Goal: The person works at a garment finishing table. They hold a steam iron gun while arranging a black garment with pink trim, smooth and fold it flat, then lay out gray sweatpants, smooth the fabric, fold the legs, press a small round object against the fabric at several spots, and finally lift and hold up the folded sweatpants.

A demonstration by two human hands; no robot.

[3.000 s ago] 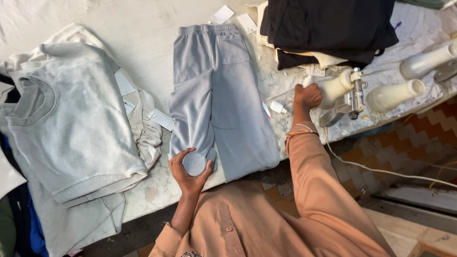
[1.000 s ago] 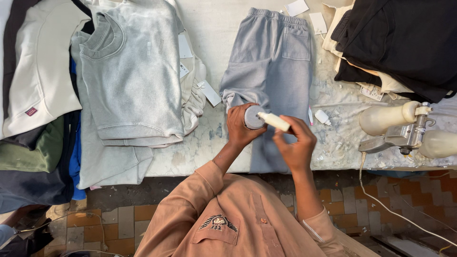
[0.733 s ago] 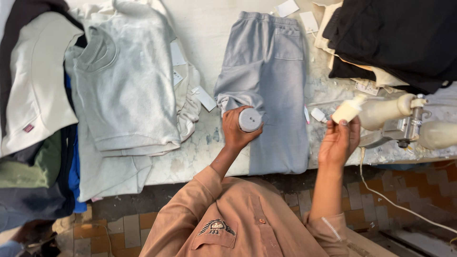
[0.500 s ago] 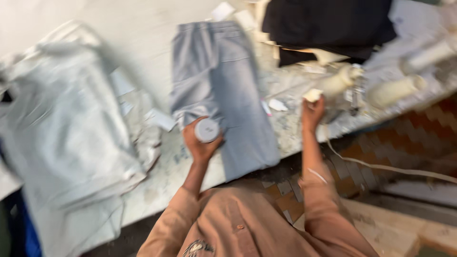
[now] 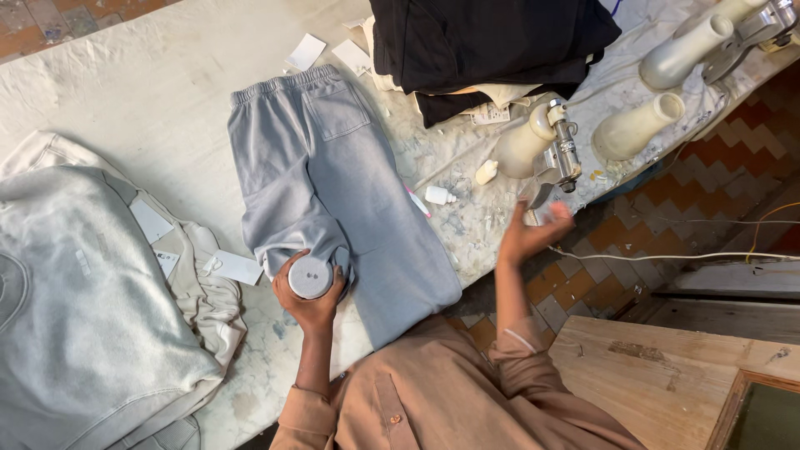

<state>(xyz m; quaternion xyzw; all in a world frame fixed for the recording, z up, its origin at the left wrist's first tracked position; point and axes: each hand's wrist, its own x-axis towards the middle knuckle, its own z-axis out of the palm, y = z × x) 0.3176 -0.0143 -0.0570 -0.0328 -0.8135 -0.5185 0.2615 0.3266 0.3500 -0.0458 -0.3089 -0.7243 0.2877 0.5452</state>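
On our stained white table (image 5: 150,92), our left hand (image 5: 310,296) cups a round white pad (image 5: 311,277) against the grey trousers (image 5: 333,200), while our right hand (image 5: 529,235), fingers blurred, nears the spray gun (image 5: 557,158).

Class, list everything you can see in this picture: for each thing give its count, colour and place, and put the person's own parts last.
Table: one, white cloth cover, stained, across the view.
Trousers: one, grey, centre, one leg bunched over the round piece.
Round piece: one, white, in left hand.
Sweatshirts: stack, pale grey, left.
Dark clothes: pile, black, top.
Paper tags: several, white, scattered.
Spray guns: three, cream, right edge.
Small bottle: one, white, beside trousers.
Left hand: holds round piece.
Right hand: raised near closest gun, blurred.
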